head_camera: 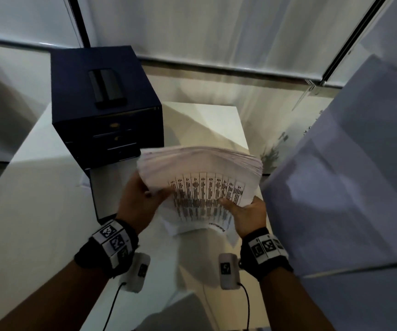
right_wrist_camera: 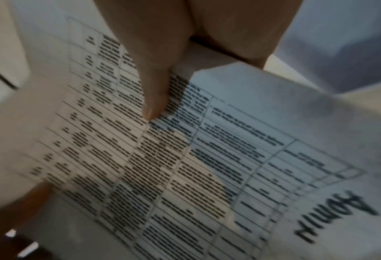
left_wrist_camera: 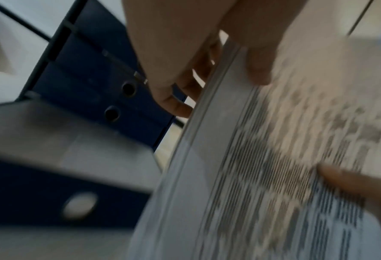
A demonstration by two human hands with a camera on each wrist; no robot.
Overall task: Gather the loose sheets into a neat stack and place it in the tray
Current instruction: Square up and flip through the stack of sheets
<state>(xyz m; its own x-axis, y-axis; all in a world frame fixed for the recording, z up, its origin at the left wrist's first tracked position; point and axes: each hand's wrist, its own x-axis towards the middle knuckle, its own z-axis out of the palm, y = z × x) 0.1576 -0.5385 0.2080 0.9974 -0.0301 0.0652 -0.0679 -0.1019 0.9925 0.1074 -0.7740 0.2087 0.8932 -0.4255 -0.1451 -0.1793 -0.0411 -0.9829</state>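
A thick stack of printed sheets (head_camera: 200, 173) hangs tilted above the white table (head_camera: 37, 211), its far edges fanned and uneven. My left hand (head_camera: 140, 199) grips its left edge, thumb on the printed face and fingers (left_wrist_camera: 169, 79) behind. My right hand (head_camera: 247, 211) pinches the near right edge, with the thumb (right_wrist_camera: 153, 88) pressed on the table of text (right_wrist_camera: 185, 158). Left of the stack is the tray (head_camera: 108, 187), a grey-lined drawer pulled out of a dark blue box (head_camera: 106, 120). The tray's blue front carries a pale knob (left_wrist_camera: 80, 205).
A black phone-like object (head_camera: 106, 88) lies on top of the blue box. A large pale bluish panel (head_camera: 348, 175) stands close on the right. White blinds (head_camera: 216, 32) hang behind the table. A plant (head_camera: 274, 151) shows past the table's far right corner.
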